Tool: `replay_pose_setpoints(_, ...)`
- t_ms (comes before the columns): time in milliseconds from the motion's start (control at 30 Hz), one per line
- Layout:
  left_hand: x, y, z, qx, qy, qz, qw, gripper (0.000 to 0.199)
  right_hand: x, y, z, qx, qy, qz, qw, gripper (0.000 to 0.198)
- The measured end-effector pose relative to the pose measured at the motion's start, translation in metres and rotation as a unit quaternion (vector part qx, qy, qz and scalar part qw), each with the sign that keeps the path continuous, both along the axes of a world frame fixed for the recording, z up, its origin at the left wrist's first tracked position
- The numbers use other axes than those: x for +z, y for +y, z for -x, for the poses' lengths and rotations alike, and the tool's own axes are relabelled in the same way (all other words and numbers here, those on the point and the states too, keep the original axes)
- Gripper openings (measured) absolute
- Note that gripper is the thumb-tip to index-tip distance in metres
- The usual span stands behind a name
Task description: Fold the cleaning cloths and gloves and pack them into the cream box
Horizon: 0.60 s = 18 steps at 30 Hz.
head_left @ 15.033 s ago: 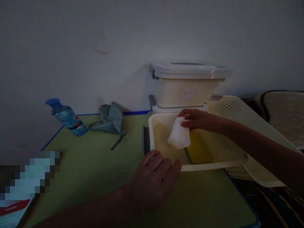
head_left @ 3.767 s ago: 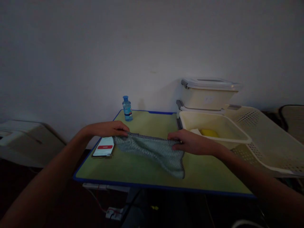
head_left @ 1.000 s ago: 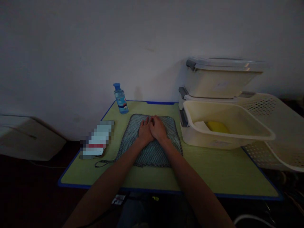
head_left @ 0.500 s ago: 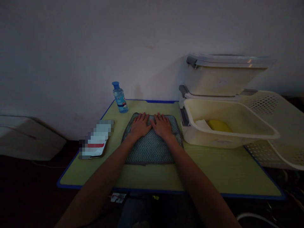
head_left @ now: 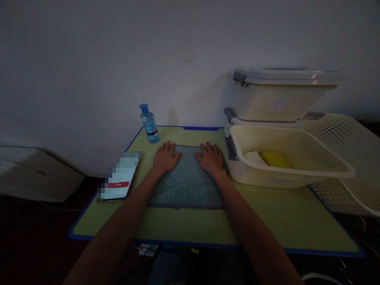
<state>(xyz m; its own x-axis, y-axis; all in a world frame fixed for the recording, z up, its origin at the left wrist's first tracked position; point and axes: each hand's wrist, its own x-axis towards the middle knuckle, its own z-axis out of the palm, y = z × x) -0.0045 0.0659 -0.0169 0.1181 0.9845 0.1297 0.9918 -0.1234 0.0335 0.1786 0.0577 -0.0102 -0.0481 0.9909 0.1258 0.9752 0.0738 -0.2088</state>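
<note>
A grey-blue woven cloth (head_left: 190, 182) with a dark stitched edge lies spread on the green table (head_left: 190, 225). My left hand (head_left: 165, 159) rests flat over its far left corner, fingers spread and pointing away from me. On the far right corner my right hand (head_left: 211, 160) lies flat too, its fingers apart. Between the two thumbs a strip of the cloth shows. Both far corners are partly hidden under the hands. Neither hand grips anything.
Behind my left hand stands a blue bottle (head_left: 151, 128). A phone (head_left: 121, 180) lies at the left. On the right are an open cream bin (head_left: 276, 176) with a yellow item (head_left: 276, 159) inside, a lidded box (head_left: 276, 99) and a white perforated basket (head_left: 356, 158).
My hands have slid apart across the cloth, the left one leftward and the right one rightward. The far part of the cloth looks flatter and its middle is now uncovered.
</note>
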Motion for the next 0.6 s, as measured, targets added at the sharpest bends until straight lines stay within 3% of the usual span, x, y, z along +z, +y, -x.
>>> replay_pose_setpoints(267,-0.001,0.0,-0.002,0.007,-0.007,0.001,1.0,0.062,0.003,0.0,0.0,0.009,0.033,-0.011,0.999,0.059)
replay_pose_setpoints(400,0.009,-0.003,-0.004,-0.004,-0.02,-0.007,1.0,0.058,0.012,0.0,0.002,0.017,0.058,-0.027,0.998,0.05)
replay_pose_setpoints(600,0.026,-0.038,-0.023,-0.091,-0.034,-0.029,0.995,0.052,0.029,-0.034,0.018,0.103,0.073,-0.027,0.992,0.051)
